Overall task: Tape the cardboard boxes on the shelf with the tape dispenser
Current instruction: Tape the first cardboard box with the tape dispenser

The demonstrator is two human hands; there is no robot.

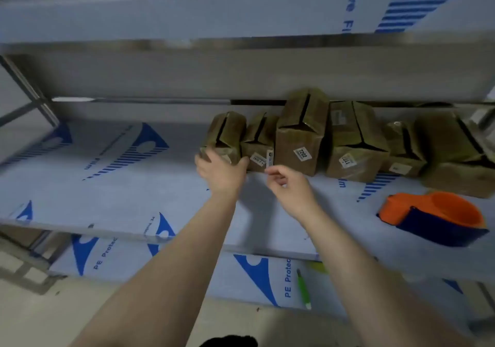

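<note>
Several small brown cardboard boxes stand in a row at the back of the middle shelf (107,185), their top flaps gaping. My left hand (219,171) grips the front of the leftmost box (225,132), thumb on its right side. My right hand (289,185) hovers just in front of the second box (258,143), fingers loosely curled, holding nothing. A taller box labelled 7202 (300,137) stands to the right of it. The orange and blue tape dispenser (434,218) lies on the shelf at the right, apart from both hands.
The shelves are steel covered in white film with blue print. An upper shelf (241,11) overhangs the boxes. A green pen (304,290) lies on the lower shelf. More boxes (455,156) crowd the right end above the dispenser.
</note>
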